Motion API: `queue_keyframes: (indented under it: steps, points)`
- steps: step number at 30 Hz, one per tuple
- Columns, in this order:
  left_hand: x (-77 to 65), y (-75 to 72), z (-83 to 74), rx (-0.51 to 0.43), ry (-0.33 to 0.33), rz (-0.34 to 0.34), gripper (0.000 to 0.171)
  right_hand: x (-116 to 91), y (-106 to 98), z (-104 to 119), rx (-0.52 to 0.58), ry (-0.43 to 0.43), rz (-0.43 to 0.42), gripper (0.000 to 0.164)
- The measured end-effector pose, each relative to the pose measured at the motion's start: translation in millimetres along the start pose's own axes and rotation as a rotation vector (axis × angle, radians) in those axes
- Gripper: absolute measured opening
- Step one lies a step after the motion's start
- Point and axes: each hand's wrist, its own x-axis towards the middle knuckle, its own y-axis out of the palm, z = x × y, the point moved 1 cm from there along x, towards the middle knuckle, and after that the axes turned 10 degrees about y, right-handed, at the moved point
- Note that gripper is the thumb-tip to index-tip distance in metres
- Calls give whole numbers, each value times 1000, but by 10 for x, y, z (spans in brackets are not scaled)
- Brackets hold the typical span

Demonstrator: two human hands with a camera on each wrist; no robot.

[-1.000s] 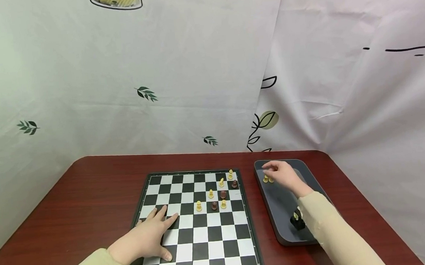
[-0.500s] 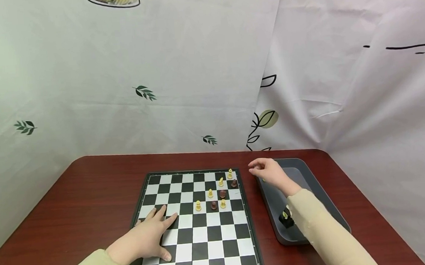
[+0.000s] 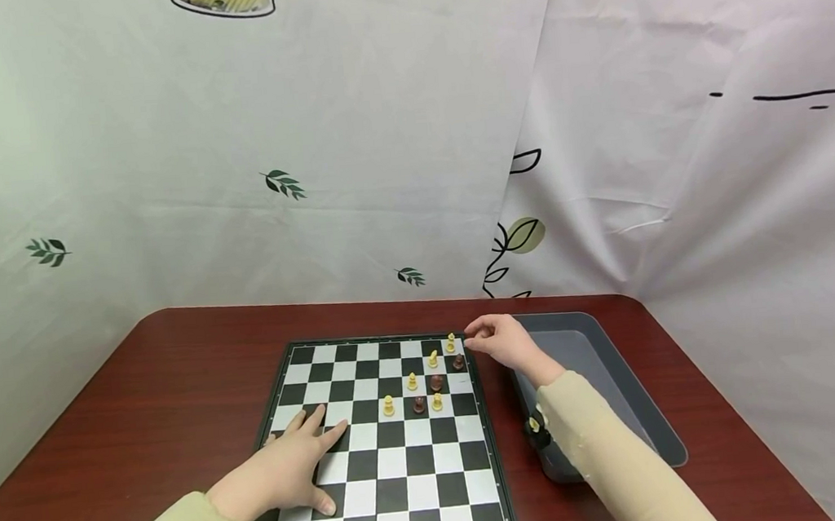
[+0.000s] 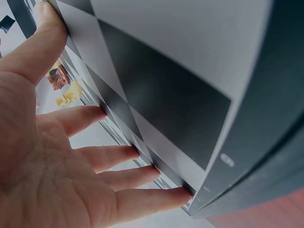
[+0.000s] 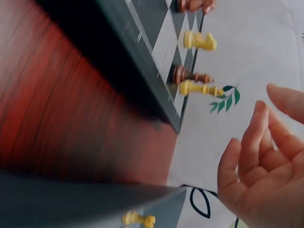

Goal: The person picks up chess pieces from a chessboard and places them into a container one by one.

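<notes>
My left hand [image 3: 290, 469] rests with spread fingers on the left side of the black-and-white chessboard [image 3: 392, 462]; its fingertips touch the squares in the left wrist view. My right hand [image 3: 503, 341] hovers by the board's far right corner, fingers loosely bent, nothing between them in the right wrist view. Nearest to it stand a tall yellow chess piece [image 5: 202, 89] and a brown chess piece [image 5: 189, 76]. A yellow knight [image 5: 199, 41] stands farther along. Several more pieces stand toward the right side, among them a yellow pawn [image 3: 388, 406] and a brown piece [image 3: 418, 405].
A grey tray [image 3: 619, 351] lies right of the board, partly under my right forearm. Yellow chess pieces [image 5: 137, 218] show in it in the right wrist view. The red-brown table [image 3: 141, 397] ends at a white patterned cloth [image 3: 378, 133] behind.
My right hand has moved left, from above the yellow pieces in the tray to the board's far right corner. My left hand and the pieces on the board stay put.
</notes>
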Motion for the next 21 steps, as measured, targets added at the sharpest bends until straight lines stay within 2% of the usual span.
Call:
queue_keyframes:
  steps: [10,21]
  points:
    - [12,-5,-11,-5,-9,13,106,57,121,6,-30,87,44,21]
    - [14,-1,0,1,-18,15,107,108,217,14,-79,100,57,16]
